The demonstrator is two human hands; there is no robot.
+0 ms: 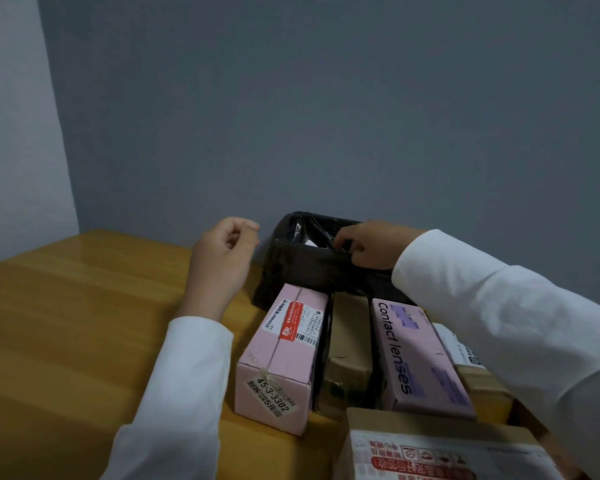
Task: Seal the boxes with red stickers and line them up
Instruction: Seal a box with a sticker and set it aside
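Boxes: several cardboard cartons stand side by side on the worktop [66,323], below and nearer the camera than both hands.
Right hand [371,245]: reaches over the boxes to the black bin [312,268] behind them; fingers curl and pinch the glossy, crinkled black liner at the rim, well apart from the left hand.
Left hand [222,258]: hovers above the worktop just left of the bin, fingers loosely curled, holding nothing.
Sleeves: both arms wear white long sleeves.
Pink box, left [284,355]: long, smooth matte carton, lying just below the left hand; a white shipping label with a red sticker [293,322] sits on top, and a taped label on its near end.
Brown box [349,351]: plain cardboard, lower, wedged between the two pink ones.
Pink box, right [420,358]: printed "Contact lenses" with purple patches, under the right forearm.
Nearest box [430,448]: brown cardboard with red-and-white printed tape, at the bottom edge.
Worktop: polished yellow wood, faintly reflective.
Wall [326,98]: flat grey-blue.
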